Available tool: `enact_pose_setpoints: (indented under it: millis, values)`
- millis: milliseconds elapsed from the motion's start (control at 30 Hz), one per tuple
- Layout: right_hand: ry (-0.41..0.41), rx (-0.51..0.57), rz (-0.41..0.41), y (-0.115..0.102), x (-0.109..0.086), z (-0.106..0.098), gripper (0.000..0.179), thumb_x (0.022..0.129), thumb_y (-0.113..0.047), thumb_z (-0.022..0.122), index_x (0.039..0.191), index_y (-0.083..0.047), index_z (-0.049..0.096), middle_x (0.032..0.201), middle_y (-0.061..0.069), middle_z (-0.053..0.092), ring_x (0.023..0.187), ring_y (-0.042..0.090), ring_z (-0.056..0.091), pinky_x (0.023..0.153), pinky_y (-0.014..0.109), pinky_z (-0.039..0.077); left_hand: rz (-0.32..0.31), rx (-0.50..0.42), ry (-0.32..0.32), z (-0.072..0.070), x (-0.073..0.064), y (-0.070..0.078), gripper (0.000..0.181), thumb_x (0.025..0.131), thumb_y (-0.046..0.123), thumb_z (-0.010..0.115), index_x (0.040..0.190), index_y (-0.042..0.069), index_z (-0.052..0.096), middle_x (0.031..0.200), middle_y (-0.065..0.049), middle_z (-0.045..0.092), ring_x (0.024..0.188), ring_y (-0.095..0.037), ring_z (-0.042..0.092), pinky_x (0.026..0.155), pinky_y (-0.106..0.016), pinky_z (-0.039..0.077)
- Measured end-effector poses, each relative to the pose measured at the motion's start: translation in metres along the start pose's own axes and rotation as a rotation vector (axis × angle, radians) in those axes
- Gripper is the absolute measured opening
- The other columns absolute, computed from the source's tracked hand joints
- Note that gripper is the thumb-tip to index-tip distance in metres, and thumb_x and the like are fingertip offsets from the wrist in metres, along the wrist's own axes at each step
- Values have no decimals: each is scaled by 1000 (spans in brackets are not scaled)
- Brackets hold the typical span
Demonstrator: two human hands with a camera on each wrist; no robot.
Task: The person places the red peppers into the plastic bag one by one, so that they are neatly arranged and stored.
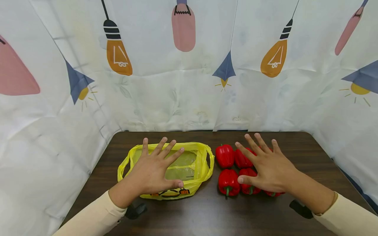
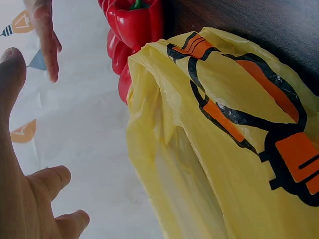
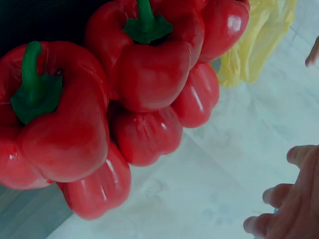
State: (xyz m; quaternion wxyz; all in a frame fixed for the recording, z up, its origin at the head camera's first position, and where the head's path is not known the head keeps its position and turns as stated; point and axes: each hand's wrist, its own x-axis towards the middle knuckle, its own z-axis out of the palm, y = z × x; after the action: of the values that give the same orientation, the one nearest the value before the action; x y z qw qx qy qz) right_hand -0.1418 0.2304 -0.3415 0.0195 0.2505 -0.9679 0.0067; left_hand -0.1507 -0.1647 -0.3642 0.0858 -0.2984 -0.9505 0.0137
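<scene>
My left hand (image 1: 152,172) hovers with spread fingers over a yellow plastic bag (image 1: 203,162), holding nothing. The bag's mouth gapes upward, and its handle loops flop out to both sides; black and orange print (image 2: 269,94) marks its front. Just right of the bag, several red bell peppers (image 1: 225,156) with green stems sit close together in rows. Over the right part of these peppers my right hand (image 1: 270,168) is held up, fingers spread and empty, hiding some of them. In the right wrist view, its fingers (image 3: 279,196) appear beyond the peppers (image 3: 65,134).
Everything rests on a dark brown wooden table (image 1: 203,216) with rounded far corners. A white cloth (image 1: 183,91) printed with lamps and bulbs hangs behind it and along both sides. Dark straps (image 1: 300,209) show at my wrists.
</scene>
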Motion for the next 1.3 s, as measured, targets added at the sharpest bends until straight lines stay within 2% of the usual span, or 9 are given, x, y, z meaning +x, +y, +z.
enact_pose_setpoints:
  millis: [233,467,733,967,1133,1300]
  values:
    - [15,0,-16,2,-1,5,101,89,-80,51,166,-24,16,171,13,5,154,42,-2,113,74,2,-8,-14,6,1,-1,-1,96,85,87,47,162,33,29,168,-7,21,155,-35,9,111,-75,-10]
    - [30,18,-28,7,-7,9,101,89,-78,53,166,-24,15,171,11,1,155,37,-5,117,67,-4,-48,-15,-12,1,-8,-3,95,87,89,38,163,32,28,169,-6,19,155,-34,9,111,-74,-10]
    - [50,22,-17,15,-19,9,102,90,-74,57,166,-22,12,171,11,1,155,36,-5,119,59,-9,-70,-23,-1,4,-18,-7,92,88,86,40,162,32,31,168,-7,23,154,-37,15,111,-76,-5]
    - [83,47,-16,24,-30,12,101,93,-67,61,166,-21,10,171,10,1,155,35,-3,121,57,-6,-89,-32,26,8,-26,-13,90,90,84,40,160,28,37,166,-10,29,153,-38,18,110,-79,1]
    - [117,58,-30,29,-36,15,99,93,-65,63,166,-20,13,171,8,5,156,35,4,122,54,-2,-117,-64,39,11,-32,-18,87,92,79,47,159,25,39,165,-12,31,152,-40,19,110,-79,0]
    - [140,79,-32,34,-42,18,97,93,-62,65,166,-19,16,171,8,7,156,34,7,123,50,-1,-144,-84,47,14,-38,-22,86,93,78,48,159,23,40,164,-12,33,152,-40,20,110,-79,5]
